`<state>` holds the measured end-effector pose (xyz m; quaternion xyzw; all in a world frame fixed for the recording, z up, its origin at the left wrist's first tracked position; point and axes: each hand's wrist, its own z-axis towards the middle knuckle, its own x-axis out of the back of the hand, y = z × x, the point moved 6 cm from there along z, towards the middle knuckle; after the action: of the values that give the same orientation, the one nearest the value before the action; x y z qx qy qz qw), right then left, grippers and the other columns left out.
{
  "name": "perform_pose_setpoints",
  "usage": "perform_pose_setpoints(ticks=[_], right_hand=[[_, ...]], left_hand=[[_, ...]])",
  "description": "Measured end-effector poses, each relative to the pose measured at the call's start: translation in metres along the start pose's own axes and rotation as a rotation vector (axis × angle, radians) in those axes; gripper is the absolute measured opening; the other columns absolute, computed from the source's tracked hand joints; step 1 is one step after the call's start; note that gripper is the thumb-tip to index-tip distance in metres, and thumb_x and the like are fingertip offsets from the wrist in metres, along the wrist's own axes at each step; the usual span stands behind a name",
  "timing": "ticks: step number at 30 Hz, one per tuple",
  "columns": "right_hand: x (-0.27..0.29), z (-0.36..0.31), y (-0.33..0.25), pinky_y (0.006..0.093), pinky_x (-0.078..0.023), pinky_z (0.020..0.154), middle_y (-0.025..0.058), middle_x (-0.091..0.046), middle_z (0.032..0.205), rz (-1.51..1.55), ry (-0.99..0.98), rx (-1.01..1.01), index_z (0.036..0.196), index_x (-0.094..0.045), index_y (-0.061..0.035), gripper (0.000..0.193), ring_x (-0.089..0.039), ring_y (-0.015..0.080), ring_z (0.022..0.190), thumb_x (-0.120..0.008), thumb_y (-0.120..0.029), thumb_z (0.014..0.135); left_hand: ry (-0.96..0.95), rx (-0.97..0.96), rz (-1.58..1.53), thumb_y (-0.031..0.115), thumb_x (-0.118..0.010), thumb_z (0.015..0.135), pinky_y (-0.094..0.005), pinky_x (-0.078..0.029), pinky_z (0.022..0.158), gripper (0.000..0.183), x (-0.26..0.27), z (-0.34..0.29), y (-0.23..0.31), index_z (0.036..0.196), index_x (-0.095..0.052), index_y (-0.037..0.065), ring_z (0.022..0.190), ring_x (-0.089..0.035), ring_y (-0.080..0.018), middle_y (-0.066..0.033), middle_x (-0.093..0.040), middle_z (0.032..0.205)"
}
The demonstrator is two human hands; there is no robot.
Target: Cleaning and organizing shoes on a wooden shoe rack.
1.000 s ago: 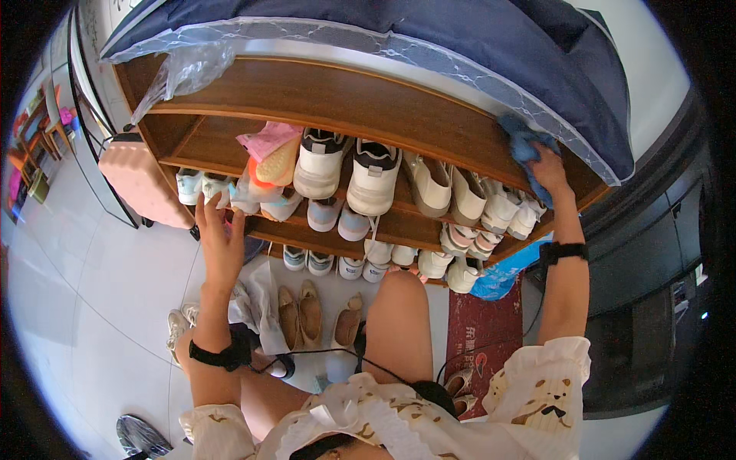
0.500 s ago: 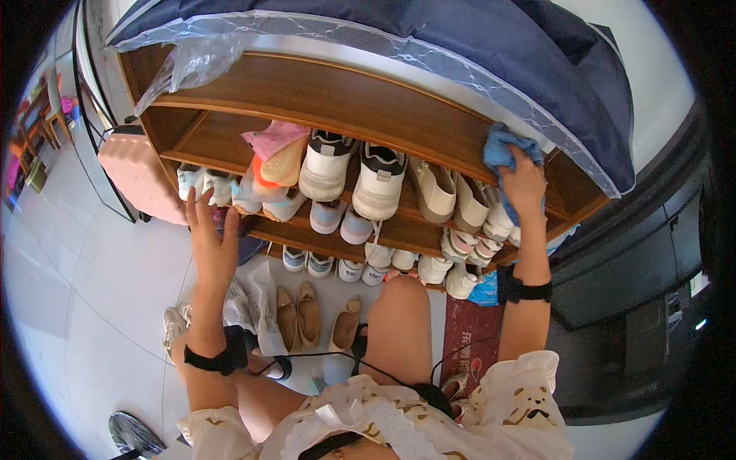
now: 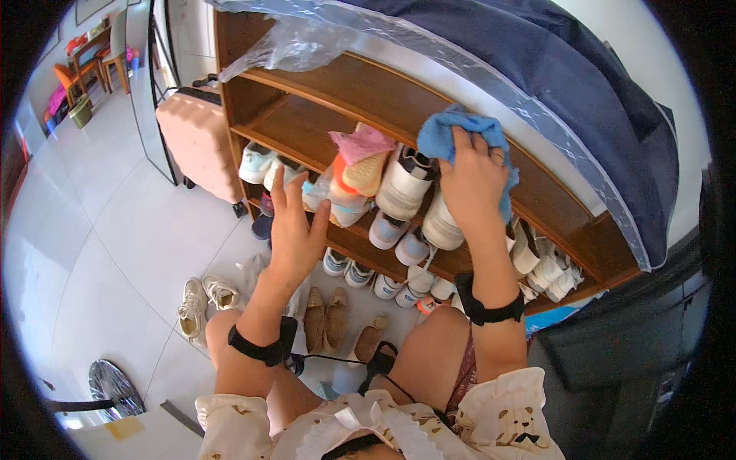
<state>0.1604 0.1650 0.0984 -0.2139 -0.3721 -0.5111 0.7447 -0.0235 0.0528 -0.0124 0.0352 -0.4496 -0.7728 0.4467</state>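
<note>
My right hand [image 3: 475, 180] presses a blue cloth [image 3: 458, 126] against the upper boards of a brown wooden shoe rack [image 3: 399, 92], fingers over the cloth. Below that hand, a white sneaker [image 3: 441, 222] is partly hidden by my arm. My left hand [image 3: 295, 238] hovers in front of the rack with spread fingers, holding nothing. It is nearest to the white shoes [image 3: 261, 165] at the rack's left end. Between my hands stand a white and black sneaker [image 3: 402, 184] and a pink cloth [image 3: 362, 144] on top of wrapped orange and yellow footwear [image 3: 356, 178].
A navy cover [image 3: 537, 69] with a pale mesh edge is rolled up over the rack. Clear plastic [image 3: 295, 42] hangs at its upper left. A pink suitcase [image 3: 195, 142] stands left of it. Brown flats [image 3: 326, 318] and beige sneakers [image 3: 192, 310] lie on the tiled floor.
My right hand has moved with the blue cloth leftward along the rack, from its right end toward the middle. The view has turned, and my left hand stays raised and spread.
</note>
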Motion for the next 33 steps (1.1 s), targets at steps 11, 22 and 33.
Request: perform_pose_setpoints(ticks=[11, 22, 33], right_hand=[[-0.032, 0.066, -0.15, 0.0539, -0.032, 0.086, 0.0252, -0.045, 0.115, 0.065, -0.138, 0.189, 0.113, -0.046, 0.0005, 0.04, -0.042, 0.04, 0.108, -0.049, -0.02, 0.079], [-0.064, 0.115, -0.243, 0.0529, -0.03, 0.088, 0.0217, -0.046, 0.115, 0.252, -0.15, 0.34, 0.11, -0.049, -0.0027, 0.037, -0.038, 0.0393, 0.11, -0.05, -0.015, 0.075], [-0.046, 0.078, -0.154, 0.049, -0.042, 0.077, 0.0158, -0.054, 0.101, 0.267, -0.105, 0.352, 0.103, -0.052, -0.0083, 0.031, -0.047, 0.0388, 0.099, -0.054, -0.018, 0.074]], left_hand=[[0.039, 0.039, 0.08, 0.015, -0.052, 0.083, -0.037, -0.043, 0.081, 0.041, 0.013, 0.003, -0.001, 0.117, -0.036, 0.001, 0.1, -0.05, -0.0356, -0.0224, -0.022, 0.131], [-0.034, 0.024, 0.038, 0.014, -0.055, 0.079, -0.0421, -0.039, 0.083, 0.044, 0.003, 0.001, -0.002, 0.116, -0.036, 0.0, 0.108, -0.037, -0.0462, -0.0291, -0.02, 0.129], [-0.07, 0.036, 0.076, 0.017, -0.056, 0.079, -0.0409, -0.042, 0.08, 0.043, 0.005, -0.005, -0.015, 0.115, -0.038, 0.002, 0.106, -0.041, -0.0431, -0.029, -0.024, 0.127]])
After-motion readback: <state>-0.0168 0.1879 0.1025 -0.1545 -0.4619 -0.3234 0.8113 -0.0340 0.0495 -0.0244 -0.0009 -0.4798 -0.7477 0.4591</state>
